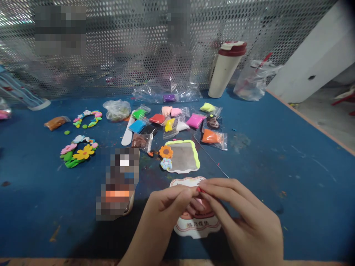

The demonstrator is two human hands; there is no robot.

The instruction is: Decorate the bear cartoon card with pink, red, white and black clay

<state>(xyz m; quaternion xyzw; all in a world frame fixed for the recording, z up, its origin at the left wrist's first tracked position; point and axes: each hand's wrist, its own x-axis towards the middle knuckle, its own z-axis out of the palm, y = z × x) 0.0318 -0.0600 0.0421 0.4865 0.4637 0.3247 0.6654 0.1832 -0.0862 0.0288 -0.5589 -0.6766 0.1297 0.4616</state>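
Note:
My left hand and my right hand meet above a white scalloped card with red printed characters. Their fingertips come together at a tiny red bit, possibly clay, held at the right hand's fingertips. Under the fingers, something pinkish shows, but I cannot tell whether it is clay or skin. The left hand's curled fingers hide what they hold, if anything. Just beyond the hands lies a green-rimmed clay frame with a grey centre.
Several bagged clay colours and a white spatula lie on the blue table. Clay flower wreaths sit left, with a blurred object near the hands. A white tumbler stands before a perforated metal screen.

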